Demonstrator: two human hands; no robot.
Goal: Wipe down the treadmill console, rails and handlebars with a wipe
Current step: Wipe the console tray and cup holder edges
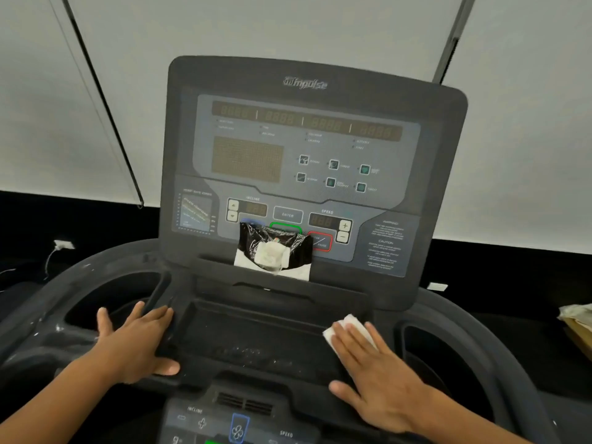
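Observation:
The dark grey treadmill console [304,91] fills the middle of the head view, its display panel unlit. Below it lies a shallow black tray [256,334]. My right hand [381,379] lies flat on the tray's right edge and presses a folded white wipe [344,325] under its fingers. My left hand [137,341] rests flat on the tray's left edge, fingers spread, next to the left inner handlebar [157,293]. Curved black rails [41,318] run out to both sides. A black and white wipe packet [275,248] leans against the console's lower buttons.
A lower control strip [237,424] with incline, fan and speed buttons sits near the bottom edge. White blinds [288,24] hang behind the console. A white plug and cable [62,245] lie at the left. Papers [576,318] sit at the right edge.

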